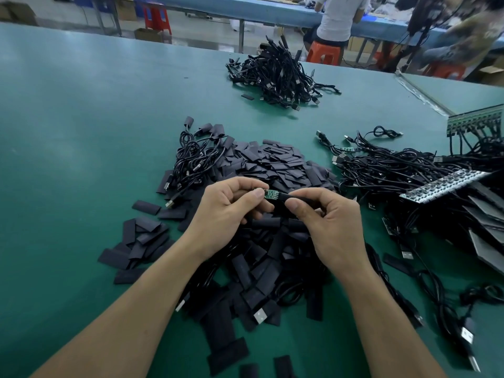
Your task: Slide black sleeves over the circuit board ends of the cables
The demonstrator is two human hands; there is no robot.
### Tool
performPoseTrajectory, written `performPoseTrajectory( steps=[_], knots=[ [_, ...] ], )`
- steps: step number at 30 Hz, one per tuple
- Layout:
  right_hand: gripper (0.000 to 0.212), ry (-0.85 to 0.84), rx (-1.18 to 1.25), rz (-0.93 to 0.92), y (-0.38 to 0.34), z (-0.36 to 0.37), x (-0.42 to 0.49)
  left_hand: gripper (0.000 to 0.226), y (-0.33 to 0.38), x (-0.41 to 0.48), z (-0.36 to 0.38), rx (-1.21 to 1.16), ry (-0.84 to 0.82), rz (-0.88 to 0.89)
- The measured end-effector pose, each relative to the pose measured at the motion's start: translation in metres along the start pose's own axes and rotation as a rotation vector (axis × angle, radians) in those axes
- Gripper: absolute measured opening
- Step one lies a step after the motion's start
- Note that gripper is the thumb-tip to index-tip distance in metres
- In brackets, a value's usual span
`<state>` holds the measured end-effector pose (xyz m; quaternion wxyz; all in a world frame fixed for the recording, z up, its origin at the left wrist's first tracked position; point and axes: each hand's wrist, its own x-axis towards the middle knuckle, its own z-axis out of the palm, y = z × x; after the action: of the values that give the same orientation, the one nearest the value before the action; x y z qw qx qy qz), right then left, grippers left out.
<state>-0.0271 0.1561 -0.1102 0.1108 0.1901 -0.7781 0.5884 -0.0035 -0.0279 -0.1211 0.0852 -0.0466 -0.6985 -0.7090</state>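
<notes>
A person's two bare hands are working at the centre of a green table (pixel 81 132). The left hand (pixel 226 211) is pinching one end of a small green circuit board (pixel 270 194) between thumb and forefinger, while the right hand (pixel 327 222) is gripping a black sleeve (pixel 286 198) in curled fingers. The sleeve is meeting the board's 3 o'clock end, and most of the green face is showing bare between the two thumbs. The board is carrying tiny dark components; any markings on it are too small to read.

Directly beneath and behind the hands, a heap of loose sleeves (pixel 272 162) is spreading from 12 o'clock down to 6 o'clock, flat, matte and black, with cables threading through it. A silver USB plug (pixel 259 315) is poking out at 6 o'clock. At 3 o'clock a tangle of black cables (pixel 395 170) is lying beside a strip of joined boards (pixel 441 186), partly covering it, and a second panel (pixel 477 118) is tilting over the table's far edge at 2 o'clock. A separate cable bundle (pixel 281 75) is sitting well apart at 12 o'clock.

Beyond the table, a seated person (pixel 338 20) is facing away on an orange stool (pixel 324 51) at a blue bench, and a red stool (pixel 156 16) is standing at 11 o'clock.
</notes>
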Motion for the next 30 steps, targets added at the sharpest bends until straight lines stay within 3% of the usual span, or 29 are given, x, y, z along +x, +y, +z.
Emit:
performPoseTrajectory(
  steps=[18, 30],
  knots=[
    [0.025, 0.005, -0.141, -0.111, 0.0033, -0.0007, -0.0020, 0.015, 0.0014, 0.0001, 0.0013, 0.067, 0.026, -0.034],
    [0.032, 0.054, -0.256, -0.177, 0.0043, 0.0021, -0.0016, 0.015, 0.0053, -0.0012, 0.0023, -0.019, -0.035, -0.024]
  ],
)
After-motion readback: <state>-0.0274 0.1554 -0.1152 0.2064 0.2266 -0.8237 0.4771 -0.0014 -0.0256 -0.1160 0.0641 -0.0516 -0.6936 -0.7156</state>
